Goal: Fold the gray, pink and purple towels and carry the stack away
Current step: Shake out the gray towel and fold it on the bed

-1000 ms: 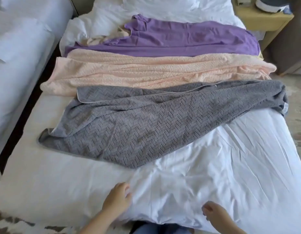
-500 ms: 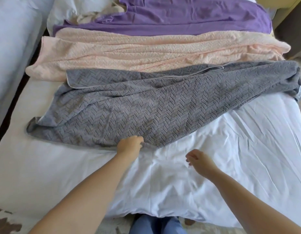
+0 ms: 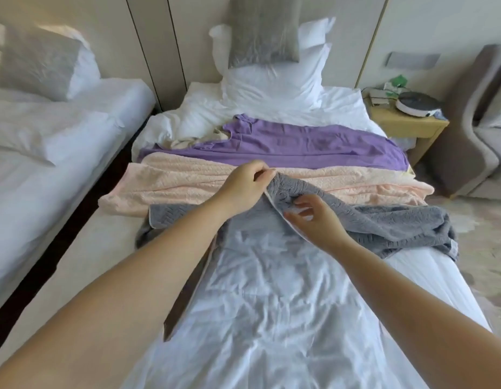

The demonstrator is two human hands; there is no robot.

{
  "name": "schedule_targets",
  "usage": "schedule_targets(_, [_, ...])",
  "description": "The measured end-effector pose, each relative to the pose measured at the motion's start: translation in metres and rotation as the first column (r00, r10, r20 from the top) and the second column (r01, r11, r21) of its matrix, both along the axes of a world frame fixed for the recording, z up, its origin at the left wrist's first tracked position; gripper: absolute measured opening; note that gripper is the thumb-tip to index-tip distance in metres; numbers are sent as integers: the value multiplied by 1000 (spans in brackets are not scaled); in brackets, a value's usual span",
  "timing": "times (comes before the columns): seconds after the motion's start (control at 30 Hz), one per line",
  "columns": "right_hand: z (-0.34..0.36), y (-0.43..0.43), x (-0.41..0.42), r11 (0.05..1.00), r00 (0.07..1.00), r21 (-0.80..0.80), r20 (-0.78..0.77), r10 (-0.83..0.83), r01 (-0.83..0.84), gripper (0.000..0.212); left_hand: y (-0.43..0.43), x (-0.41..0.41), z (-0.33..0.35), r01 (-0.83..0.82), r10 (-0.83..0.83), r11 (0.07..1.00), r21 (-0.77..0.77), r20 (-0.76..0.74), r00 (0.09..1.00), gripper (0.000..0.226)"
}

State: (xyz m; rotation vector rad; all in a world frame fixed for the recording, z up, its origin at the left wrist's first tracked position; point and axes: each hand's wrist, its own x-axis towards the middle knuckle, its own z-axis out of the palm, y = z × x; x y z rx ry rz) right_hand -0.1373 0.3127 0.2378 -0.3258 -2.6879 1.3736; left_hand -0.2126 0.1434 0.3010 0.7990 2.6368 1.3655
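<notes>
Seemingly the first fold of the gray towel [image 3: 384, 223]: left hand [image 3: 243, 183] pinches its corner toward twelve o'clock; right hand [image 3: 314, 223], hold unclear. Next: align edges.

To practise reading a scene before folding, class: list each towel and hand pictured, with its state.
gray towel, corner lifted off the bed, rest crumpled, unfolded.
pink towel, lying spread across the bed, unfolded.
purple towel, lying spread, unfolded.
left hand, pinches the gray towel's raised corner.
right hand, fingers loosely spread at the gray towel's edge.
</notes>
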Motion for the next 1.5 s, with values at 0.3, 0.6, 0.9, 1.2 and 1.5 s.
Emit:
schedule_targets(0.3, [102, 0, -32, 972, 885, 216, -464, 22, 89, 46, 17, -14, 134, 19, 30, 969, 247, -192, 981, 28])
schedule_targets(0.6, [142, 31, -49, 998, 893, 5, -446, -52, 60, 16, -6, -53, 146, -123, 139, 986, 115, -145, 980, 30])
schedule_targets(0.9, [199, 25, -39, 992, 896, -24, -433, 102, -125, 7, 39, -20, 116, 178, -177, 984, -14, -180, 968, 33])
schedule_targets(1.2, [122, 44, 2, 997, 954, -40, -290, -79, 70, 10, 44, -17, 142, 27, 9, 988, 152, -232, 973, 17])
schedule_targets(1.5, [152, 42, 4, 994, 880, -56, -462, -112, 97, 19, 34, -5, 140, 40, -40, 999, -12, -23, 999, 22])
